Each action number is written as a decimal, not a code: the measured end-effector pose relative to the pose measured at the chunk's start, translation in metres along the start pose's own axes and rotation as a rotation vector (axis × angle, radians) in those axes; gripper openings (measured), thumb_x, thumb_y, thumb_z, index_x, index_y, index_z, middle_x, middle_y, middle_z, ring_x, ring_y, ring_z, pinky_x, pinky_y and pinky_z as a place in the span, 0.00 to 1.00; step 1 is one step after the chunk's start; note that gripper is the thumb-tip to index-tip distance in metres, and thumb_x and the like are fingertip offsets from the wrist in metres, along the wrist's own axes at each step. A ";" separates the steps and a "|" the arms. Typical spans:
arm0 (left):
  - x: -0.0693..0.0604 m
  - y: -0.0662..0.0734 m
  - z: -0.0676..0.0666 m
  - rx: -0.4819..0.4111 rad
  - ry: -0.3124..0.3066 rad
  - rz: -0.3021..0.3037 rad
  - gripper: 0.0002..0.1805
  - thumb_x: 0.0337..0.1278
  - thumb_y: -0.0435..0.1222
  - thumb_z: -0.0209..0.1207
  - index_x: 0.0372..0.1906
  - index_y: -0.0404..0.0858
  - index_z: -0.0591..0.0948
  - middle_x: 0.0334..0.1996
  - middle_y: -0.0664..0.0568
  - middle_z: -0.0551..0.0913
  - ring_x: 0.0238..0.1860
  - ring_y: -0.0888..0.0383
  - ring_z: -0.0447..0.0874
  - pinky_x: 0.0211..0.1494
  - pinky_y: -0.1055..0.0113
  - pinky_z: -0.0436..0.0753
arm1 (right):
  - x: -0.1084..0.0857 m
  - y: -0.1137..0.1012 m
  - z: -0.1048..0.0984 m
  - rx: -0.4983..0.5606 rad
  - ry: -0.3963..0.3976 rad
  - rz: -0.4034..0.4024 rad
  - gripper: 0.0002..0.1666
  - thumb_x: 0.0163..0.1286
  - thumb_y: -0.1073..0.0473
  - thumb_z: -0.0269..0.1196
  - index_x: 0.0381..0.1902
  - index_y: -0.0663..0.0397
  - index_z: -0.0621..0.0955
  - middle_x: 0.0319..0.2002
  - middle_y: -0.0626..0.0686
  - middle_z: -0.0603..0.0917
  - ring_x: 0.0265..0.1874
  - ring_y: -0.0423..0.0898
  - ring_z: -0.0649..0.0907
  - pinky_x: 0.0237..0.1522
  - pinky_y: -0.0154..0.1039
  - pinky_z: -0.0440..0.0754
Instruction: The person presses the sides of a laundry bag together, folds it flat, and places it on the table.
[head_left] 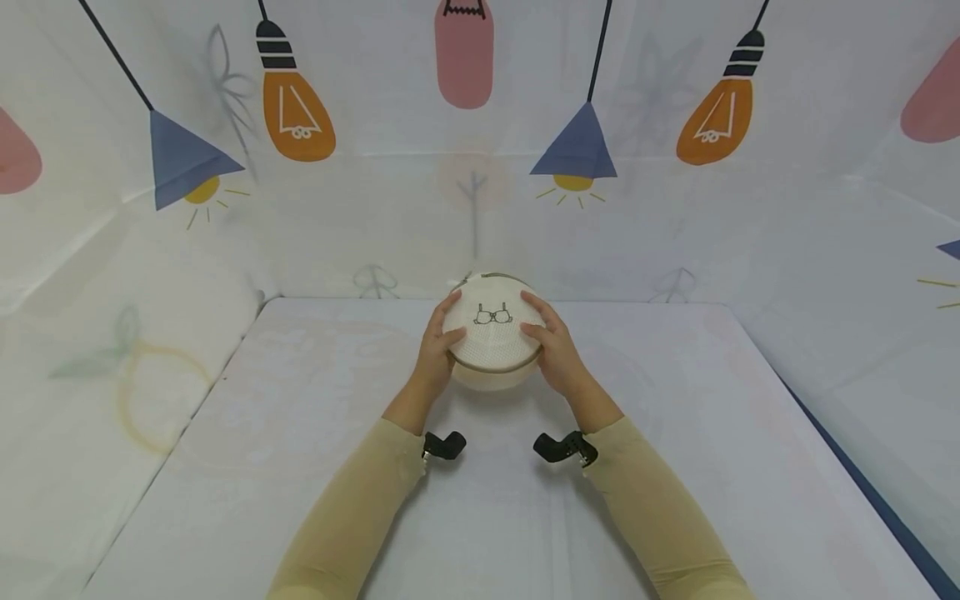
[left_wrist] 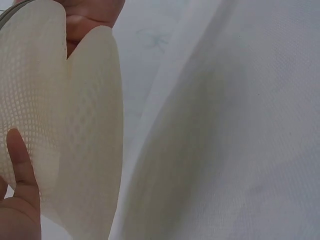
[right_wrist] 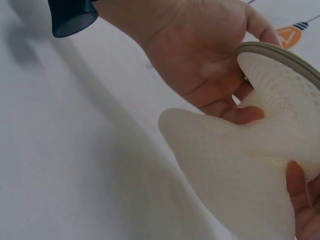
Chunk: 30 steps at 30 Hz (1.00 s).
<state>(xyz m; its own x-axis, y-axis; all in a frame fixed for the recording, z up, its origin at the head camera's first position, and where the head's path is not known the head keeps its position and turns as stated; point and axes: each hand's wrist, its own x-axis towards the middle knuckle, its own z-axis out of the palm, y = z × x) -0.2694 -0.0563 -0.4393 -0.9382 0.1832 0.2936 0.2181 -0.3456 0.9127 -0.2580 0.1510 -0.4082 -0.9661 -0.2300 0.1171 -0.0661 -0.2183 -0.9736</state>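
A round cream mesh bag [head_left: 493, 337] with a zipper round its rim and a small glasses drawing on its face is held up between both hands. My left hand [head_left: 437, 346] grips its left side, thumb on the front. On the right side my right hand [head_left: 557, 346] grips it, thumb also in front. In the left wrist view the mesh wall [left_wrist: 90, 130] bulges below the left hand [left_wrist: 22, 195]. The right wrist view shows the right hand [right_wrist: 200, 55] with fingers pressing into the soft underside of the bag [right_wrist: 225, 160].
A white-covered table [head_left: 300, 500] lies beneath the hands. Behind it and at both sides hang white sheets [head_left: 360, 200] printed with lamps, bulbs and plants. A dark wrist mount [head_left: 444, 446] sits at the left wrist, another [head_left: 564, 447] at the right.
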 end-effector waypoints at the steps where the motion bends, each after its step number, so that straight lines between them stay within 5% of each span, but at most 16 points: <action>1: 0.000 0.000 0.000 -0.007 0.002 -0.006 0.35 0.65 0.27 0.45 0.77 0.41 0.57 0.78 0.51 0.51 0.74 0.50 0.58 0.68 0.68 0.70 | 0.000 0.000 0.000 -0.006 0.008 0.003 0.36 0.74 0.65 0.51 0.78 0.50 0.59 0.79 0.50 0.53 0.71 0.50 0.66 0.66 0.35 0.68; 8: -0.002 0.003 0.005 -0.022 0.030 -0.022 0.31 0.69 0.28 0.48 0.75 0.38 0.58 0.77 0.47 0.52 0.72 0.47 0.62 0.67 0.68 0.72 | 0.004 0.003 -0.002 -0.204 0.043 0.010 0.36 0.76 0.63 0.54 0.79 0.47 0.59 0.80 0.51 0.49 0.78 0.49 0.52 0.77 0.48 0.49; 11: -0.003 0.004 0.006 0.024 0.049 -0.030 0.31 0.69 0.27 0.49 0.75 0.39 0.59 0.77 0.47 0.52 0.74 0.50 0.59 0.73 0.64 0.65 | 0.003 0.003 -0.002 -0.263 0.036 0.022 0.36 0.77 0.61 0.54 0.79 0.45 0.58 0.80 0.51 0.49 0.77 0.50 0.54 0.75 0.50 0.54; 16: -0.006 0.005 0.008 0.063 0.087 -0.013 0.31 0.68 0.26 0.52 0.74 0.38 0.61 0.77 0.46 0.54 0.77 0.52 0.54 0.78 0.60 0.56 | 0.000 0.000 -0.002 -0.306 -0.004 0.061 0.37 0.78 0.57 0.54 0.80 0.39 0.55 0.79 0.53 0.48 0.56 0.54 0.76 0.50 0.46 0.81; 20: -0.007 0.005 0.008 0.054 0.108 0.006 0.31 0.67 0.25 0.52 0.73 0.37 0.62 0.77 0.47 0.55 0.77 0.53 0.53 0.78 0.61 0.54 | -0.001 0.001 -0.002 -0.344 -0.037 0.082 0.39 0.78 0.55 0.55 0.80 0.36 0.52 0.78 0.57 0.49 0.38 0.49 0.80 0.33 0.40 0.83; 24: -0.007 0.003 0.007 0.070 0.107 0.026 0.31 0.68 0.25 0.51 0.74 0.36 0.61 0.78 0.46 0.54 0.78 0.53 0.50 0.79 0.62 0.51 | -0.001 0.001 -0.002 -0.287 -0.054 0.080 0.40 0.78 0.57 0.55 0.80 0.36 0.52 0.77 0.58 0.50 0.36 0.47 0.81 0.32 0.39 0.83; 30: -0.008 0.000 0.009 0.106 0.094 0.027 0.31 0.68 0.26 0.52 0.74 0.37 0.62 0.78 0.47 0.54 0.78 0.54 0.50 0.79 0.62 0.51 | 0.000 0.003 -0.002 -0.065 -0.054 0.009 0.38 0.77 0.64 0.51 0.80 0.45 0.52 0.78 0.56 0.50 0.51 0.45 0.79 0.45 0.33 0.83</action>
<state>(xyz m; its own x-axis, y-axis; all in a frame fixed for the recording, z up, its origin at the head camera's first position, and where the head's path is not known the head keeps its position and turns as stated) -0.2591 -0.0491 -0.4388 -0.9515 0.0866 0.2951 0.2660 -0.2495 0.9311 -0.2590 0.1518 -0.4114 -0.9521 -0.2825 0.1169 -0.0751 -0.1547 -0.9851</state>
